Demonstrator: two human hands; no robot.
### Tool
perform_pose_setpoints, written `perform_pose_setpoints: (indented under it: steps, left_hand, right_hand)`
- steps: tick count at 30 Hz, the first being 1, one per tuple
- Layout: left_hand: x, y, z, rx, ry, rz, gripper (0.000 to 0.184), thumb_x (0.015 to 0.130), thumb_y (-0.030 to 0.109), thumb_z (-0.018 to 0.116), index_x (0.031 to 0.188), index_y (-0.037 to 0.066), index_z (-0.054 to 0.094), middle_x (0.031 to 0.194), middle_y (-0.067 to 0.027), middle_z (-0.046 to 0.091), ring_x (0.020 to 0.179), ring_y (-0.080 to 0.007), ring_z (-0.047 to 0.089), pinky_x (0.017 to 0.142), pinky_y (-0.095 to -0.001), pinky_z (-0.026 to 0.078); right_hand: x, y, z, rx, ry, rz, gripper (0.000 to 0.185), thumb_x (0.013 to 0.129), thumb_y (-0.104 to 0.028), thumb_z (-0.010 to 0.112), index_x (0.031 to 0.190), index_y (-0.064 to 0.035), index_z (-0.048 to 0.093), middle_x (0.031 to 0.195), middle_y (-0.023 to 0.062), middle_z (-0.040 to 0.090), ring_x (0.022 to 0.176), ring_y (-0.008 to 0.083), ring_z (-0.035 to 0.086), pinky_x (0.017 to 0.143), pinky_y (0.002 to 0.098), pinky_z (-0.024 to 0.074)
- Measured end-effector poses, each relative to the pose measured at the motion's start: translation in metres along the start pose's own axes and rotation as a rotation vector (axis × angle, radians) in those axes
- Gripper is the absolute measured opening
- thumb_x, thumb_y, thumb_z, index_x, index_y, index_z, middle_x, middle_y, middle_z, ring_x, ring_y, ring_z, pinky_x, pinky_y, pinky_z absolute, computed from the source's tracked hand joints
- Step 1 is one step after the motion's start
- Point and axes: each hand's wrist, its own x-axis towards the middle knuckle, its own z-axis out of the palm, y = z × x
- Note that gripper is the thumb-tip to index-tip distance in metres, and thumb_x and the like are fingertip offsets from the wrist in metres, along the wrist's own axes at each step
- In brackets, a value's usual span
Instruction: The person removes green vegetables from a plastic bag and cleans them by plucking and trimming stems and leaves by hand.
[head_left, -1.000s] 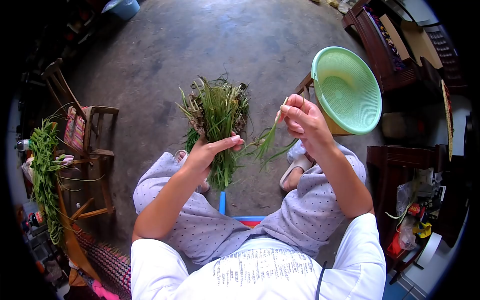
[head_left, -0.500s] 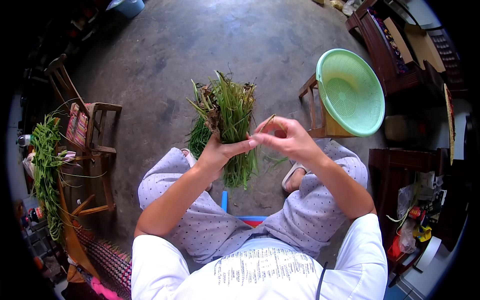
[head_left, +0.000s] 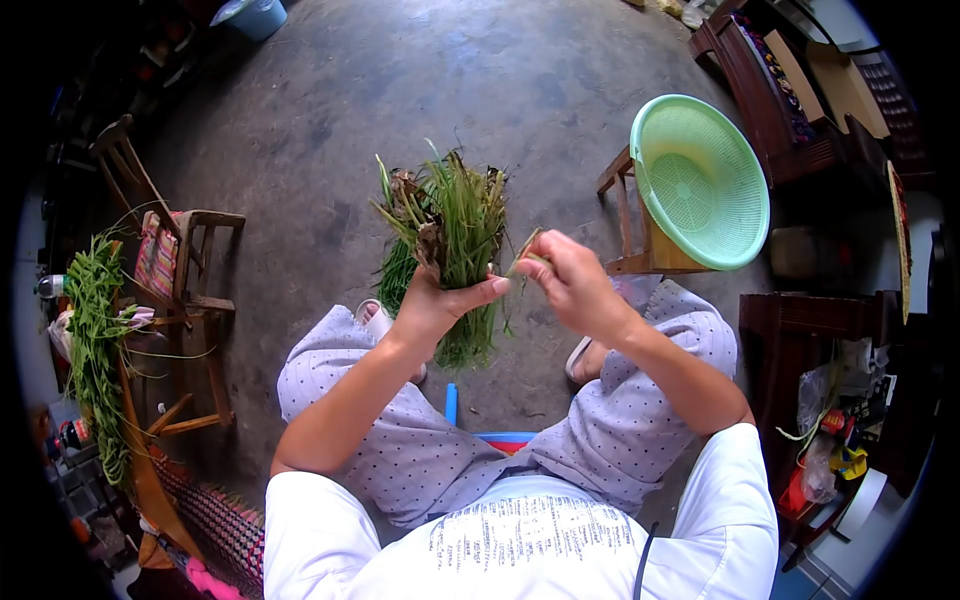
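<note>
My left hand (head_left: 445,305) is wrapped round a bunch of chives (head_left: 468,235), long thin green leaves with brown, withered bits at the far end. Its thumb lies across the near side of the bunch. Just to the right, my right hand (head_left: 575,285) pinches a thin, yellowish-green strand (head_left: 525,250) between thumb and fingers, close to the left thumb. Whether that strand is still joined to the bunch I cannot tell. Below and partly behind the bunch, a darker green heap of leaves (head_left: 397,275) shows on the floor.
A light green plastic colander (head_left: 700,190) rests on a wooden stool (head_left: 660,255) at the right. To the left are a wooden chair (head_left: 195,230) and leafy green stems (head_left: 95,350) draped over wood. A blue bucket (head_left: 255,18) stands at the far left on the concrete floor (head_left: 440,80).
My right hand has turned and closed its fingers, drawing slightly right from the bunch with the strand. My left hand keeps hold of the chives, almost unmoved.
</note>
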Motion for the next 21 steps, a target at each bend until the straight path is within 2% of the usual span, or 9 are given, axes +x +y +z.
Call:
perform_pose_setpoints:
  steps: [1,3,5,9,15,17,18,19,21]
  left_hand:
    - [0.000,0.001,-0.001,-0.016,-0.002,-0.009,0.022,0.072,0.014,0.076,0.085,0.006,0.060,0.079,-0.0003,0.060,0.072,-0.0093,0.055,0.067,-0.0246,0.044]
    - [-0.001,0.002,-0.004,-0.035,-0.004,-0.018,0.023,0.071,0.013,0.076,0.086,0.005,0.060,0.080,-0.0013,0.060,0.073,-0.0098,0.055,0.067,-0.0249,0.044]
    - [-0.002,0.004,-0.006,-0.121,-0.064,-0.074,0.025,0.071,0.013,0.076,0.087,0.005,0.060,0.083,-0.0029,0.061,0.074,-0.0102,0.056,0.068,-0.0245,0.044]
    - [-0.001,0.003,-0.009,-0.234,-0.102,-0.196,0.028,0.073,0.009,0.073,0.094,0.006,0.055,0.085,-0.0075,0.063,0.073,-0.0124,0.057,0.066,-0.0253,0.045]
    - [-0.002,0.002,-0.011,-0.329,-0.148,-0.254,0.026,0.075,0.010,0.071,0.096,0.006,0.056,0.089,-0.0091,0.064,0.078,-0.0113,0.058,0.066,-0.0239,0.045]
    - [-0.003,0.003,-0.010,-0.352,-0.177,-0.262,0.026,0.076,0.010,0.071,0.096,0.007,0.056,0.088,-0.0078,0.064,0.077,-0.0108,0.058,0.066,-0.0240,0.045]
    - [-0.002,0.001,-0.010,-0.353,-0.177,-0.263,0.026,0.076,0.010,0.071,0.096,0.007,0.056,0.088,-0.0078,0.064,0.077,-0.0108,0.058,0.066,-0.0240,0.045]
    - [0.000,-0.001,-0.010,-0.366,-0.202,-0.259,0.025,0.076,0.010,0.070,0.096,0.007,0.056,0.089,-0.0067,0.063,0.078,-0.0106,0.057,0.067,-0.0240,0.045]
    - [0.000,-0.001,-0.008,-0.378,-0.227,-0.258,0.025,0.076,0.010,0.070,0.097,0.007,0.056,0.089,-0.0057,0.062,0.078,-0.0104,0.057,0.067,-0.0240,0.045]
  right_hand:
    - [0.002,0.000,-0.004,-0.010,0.018,0.014,0.017,0.085,-0.015,0.059,0.087,0.0018,0.057,0.077,0.0150,0.056,0.067,0.0287,0.053,0.061,0.0353,0.0423]
    - [0.007,0.005,-0.014,-0.002,0.044,0.023,0.018,0.086,-0.016,0.059,0.088,0.0020,0.056,0.075,0.0127,0.054,0.062,0.0239,0.051,0.058,0.0335,0.0415]
    - [0.012,0.004,-0.030,0.161,0.135,0.258,0.019,0.086,-0.016,0.059,0.087,0.0020,0.055,0.074,0.0097,0.051,0.061,0.0175,0.048,0.056,0.0304,0.0400]
    - [0.014,-0.003,-0.046,-0.038,0.047,0.183,0.018,0.086,-0.016,0.059,0.084,0.0021,0.056,0.074,0.0079,0.051,0.059,0.0136,0.045,0.055,0.0276,0.0384]
    - [0.011,0.000,-0.054,-0.193,0.007,0.150,0.019,0.081,-0.019,0.065,0.090,-0.0019,0.064,0.086,0.0113,0.058,0.066,0.0260,0.056,0.061,0.0326,0.0433]
    - [0.007,-0.006,-0.046,-0.199,-0.062,0.085,0.022,0.078,-0.021,0.069,0.093,-0.0044,0.066,0.087,0.0095,0.057,0.062,0.0192,0.054,0.057,0.0289,0.0435]
    - [0.009,-0.013,-0.042,0.008,-0.142,0.165,0.022,0.078,-0.022,0.071,0.090,-0.0045,0.066,0.082,0.0034,0.059,0.057,0.0078,0.049,0.051,0.0225,0.0399]
    - [0.009,-0.014,-0.035,0.008,-0.143,0.166,0.022,0.078,-0.022,0.071,0.090,-0.0045,0.066,0.082,0.0034,0.059,0.057,0.0078,0.049,0.051,0.0225,0.0399]
    - [0.007,-0.012,-0.021,0.465,-0.271,0.326,0.022,0.079,-0.016,0.070,0.096,-0.0033,0.064,0.072,-0.0059,0.053,0.054,0.0006,0.035,0.045,0.0173,0.0286]
